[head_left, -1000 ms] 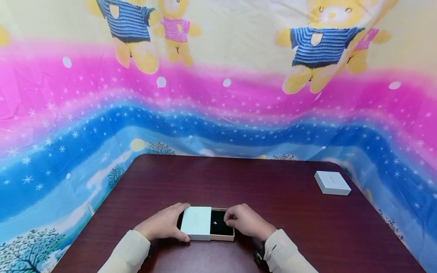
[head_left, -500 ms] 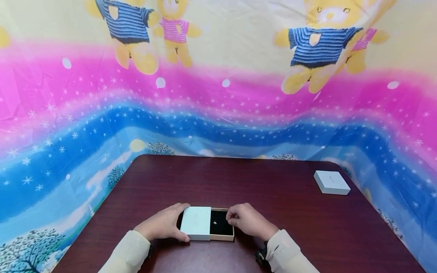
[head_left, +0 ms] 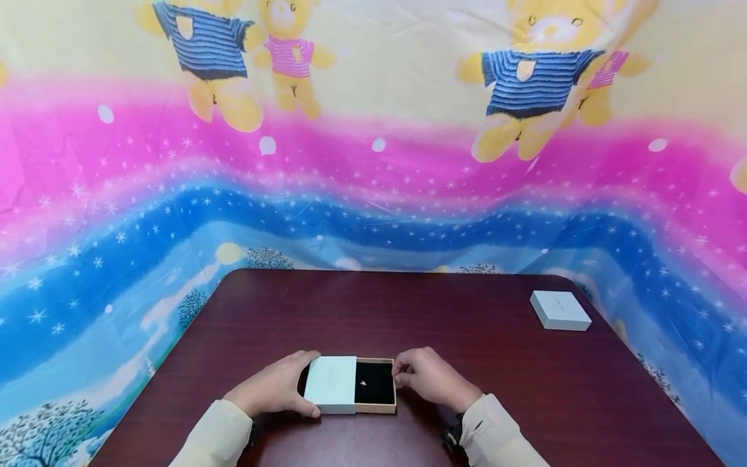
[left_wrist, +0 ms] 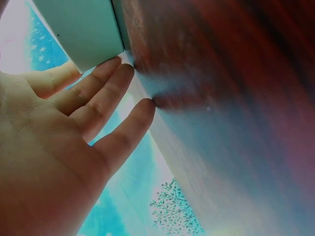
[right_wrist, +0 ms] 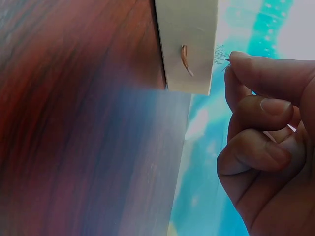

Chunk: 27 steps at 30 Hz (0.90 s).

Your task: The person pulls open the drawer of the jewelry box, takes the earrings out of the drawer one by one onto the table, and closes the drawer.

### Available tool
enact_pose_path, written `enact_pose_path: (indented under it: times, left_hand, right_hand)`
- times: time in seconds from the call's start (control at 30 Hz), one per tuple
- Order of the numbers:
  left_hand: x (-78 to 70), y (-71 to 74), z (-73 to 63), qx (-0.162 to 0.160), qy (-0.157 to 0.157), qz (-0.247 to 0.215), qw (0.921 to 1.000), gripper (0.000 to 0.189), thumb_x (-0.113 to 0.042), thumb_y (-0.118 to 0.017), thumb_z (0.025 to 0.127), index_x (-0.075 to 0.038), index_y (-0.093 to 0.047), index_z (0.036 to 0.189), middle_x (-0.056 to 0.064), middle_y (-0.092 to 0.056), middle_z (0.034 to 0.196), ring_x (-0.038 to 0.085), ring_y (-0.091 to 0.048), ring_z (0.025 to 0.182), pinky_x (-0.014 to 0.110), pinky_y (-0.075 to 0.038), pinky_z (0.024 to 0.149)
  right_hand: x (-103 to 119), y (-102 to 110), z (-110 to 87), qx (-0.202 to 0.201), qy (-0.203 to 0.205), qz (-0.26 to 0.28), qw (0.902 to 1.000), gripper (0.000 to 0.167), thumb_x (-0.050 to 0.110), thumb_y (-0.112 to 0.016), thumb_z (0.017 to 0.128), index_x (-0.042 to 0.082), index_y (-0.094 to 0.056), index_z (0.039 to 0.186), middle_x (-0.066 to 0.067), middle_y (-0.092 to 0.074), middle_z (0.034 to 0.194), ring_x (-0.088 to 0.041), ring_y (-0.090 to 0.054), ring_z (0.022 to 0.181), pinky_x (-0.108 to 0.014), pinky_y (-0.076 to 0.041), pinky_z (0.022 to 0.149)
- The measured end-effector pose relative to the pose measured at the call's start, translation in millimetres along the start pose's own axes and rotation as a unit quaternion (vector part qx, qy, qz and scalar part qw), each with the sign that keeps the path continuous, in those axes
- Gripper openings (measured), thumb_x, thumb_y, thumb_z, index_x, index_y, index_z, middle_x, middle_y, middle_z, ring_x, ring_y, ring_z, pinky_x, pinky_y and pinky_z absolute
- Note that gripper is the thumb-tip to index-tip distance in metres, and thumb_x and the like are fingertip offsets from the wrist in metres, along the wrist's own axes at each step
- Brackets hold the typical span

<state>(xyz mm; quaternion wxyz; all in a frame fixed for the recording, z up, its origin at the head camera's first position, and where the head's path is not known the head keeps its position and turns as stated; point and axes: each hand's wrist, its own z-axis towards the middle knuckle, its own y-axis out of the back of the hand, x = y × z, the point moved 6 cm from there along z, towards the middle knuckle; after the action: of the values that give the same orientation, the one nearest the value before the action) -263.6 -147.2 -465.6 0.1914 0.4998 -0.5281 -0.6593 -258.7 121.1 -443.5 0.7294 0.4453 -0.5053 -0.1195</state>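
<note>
A pale jewellery box sleeve (head_left: 331,383) lies on the table with its drawer (head_left: 375,409) slid partly out to the right. On the drawer's black pad (head_left: 380,379) sits a small star-shaped piece of jewellery (head_left: 363,383). My left hand (head_left: 277,388) holds the sleeve's left end, thumb at the front and fingers behind. My right hand (head_left: 434,379) is just beyond the drawer's right end. Its thumb and forefinger pinch a tiny pointed thing (right_wrist: 228,61), too small to make out fully; the other fingers are curled. A small ribbon loop (right_wrist: 185,60) marks the drawer's end.
A second closed pale box (head_left: 560,310) stands near the far right corner of the dark red wooden table (head_left: 443,311). Behind the table hangs a printed cloth (head_left: 373,181) with bears and snowflakes.
My right hand has drawn to the right, from over the black pad to past the drawer's end. My left hand stays at the sleeve. The head view has shifted slightly.
</note>
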Motion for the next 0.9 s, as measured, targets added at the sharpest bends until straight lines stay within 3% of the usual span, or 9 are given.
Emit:
enact_pose_path:
  times: [0.9]
  left_hand:
    - [-0.4, -0.3, -1.0, -0.006, -0.003, 0.004, 1.0, 0.11, -0.064, -0.082, 0.062, -0.003, -0.042, 0.144, 0.008, -0.05, 0.136, 0.02, -0.05, 0.118, 0.046, -0.043, 0.094]
  right_hand:
    - [-21, 8, -5.7, -0.026, -0.025, -0.043, 0.9984, 0.011, 0.007, -0.068, 0.091, 0.016, -0.071, 0.086, 0.013, -0.061, 0.079, -0.004, -0.054, 0.068, -0.027, -0.047, 0.061]
